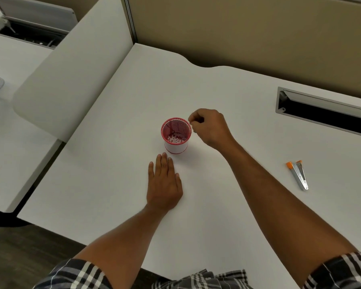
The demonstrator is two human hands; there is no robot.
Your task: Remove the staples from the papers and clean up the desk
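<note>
Right over the rim of the cup, the right hand (207,127) has its fingers curled in with the tips pinched together, and honestly I can't tell if there's a staple in that pinch, it'd be way too small to see. Left hand (164,185) is just lying flat and open on the white counter (227,205), fingertips near the cup's base but not touching it. The cup itself is a small red mesh cup with a white band around the lower half (176,134), standing upright mid-counter with a little pile of pale bits in the bottom, probably pulled staples. Looks like the cleanup step to me: dropping scraps in the cup. Next move would need the pinch to let go squarely above the opening so nothing bounces off the rim. Off to the right, well apart, lies a silver metal staple remover with orange tips (298,174). No papers in view.
</note>
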